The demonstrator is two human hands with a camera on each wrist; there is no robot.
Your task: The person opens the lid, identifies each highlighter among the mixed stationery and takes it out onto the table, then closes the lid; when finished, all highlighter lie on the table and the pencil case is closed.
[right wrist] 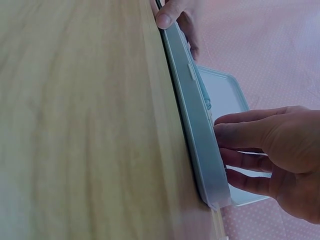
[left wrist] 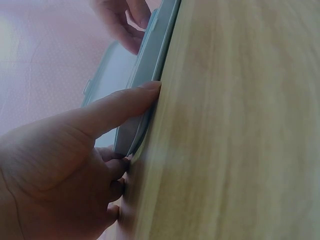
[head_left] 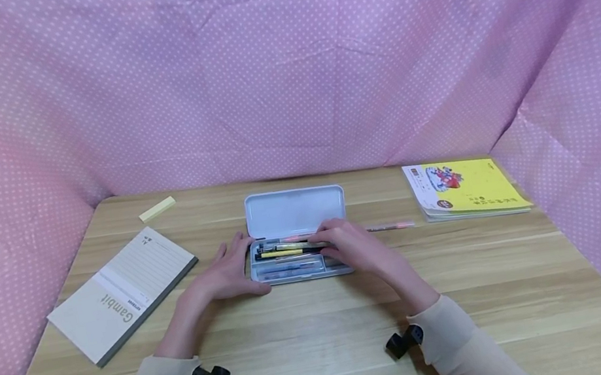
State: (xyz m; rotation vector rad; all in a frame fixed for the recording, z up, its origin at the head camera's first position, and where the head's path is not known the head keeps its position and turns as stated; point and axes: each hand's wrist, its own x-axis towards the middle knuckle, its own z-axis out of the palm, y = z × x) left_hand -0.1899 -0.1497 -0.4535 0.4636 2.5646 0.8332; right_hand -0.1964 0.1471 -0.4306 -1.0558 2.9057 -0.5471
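Bench (head_left: 315, 344): pencil case (head_left: 304, 278) centre, toward far edge, lid (head_left: 295, 210) behind, pens (head_left: 287, 252) in. Notebook (head_left: 127, 293) by left edge, strip (head_left: 158, 209) behind it. Booklets (head_left: 474, 188), far-right corner. Pen (head_left: 390, 226) right of case, maybe across its back rim.

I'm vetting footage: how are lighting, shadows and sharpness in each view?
Head view: fairly even light, soft shadow near the left hand, "Gambit" legible on the notebook; left wrist view: dimmer, hazy, cloth palest at upper left; right wrist view: hazy, grain soft on the table.
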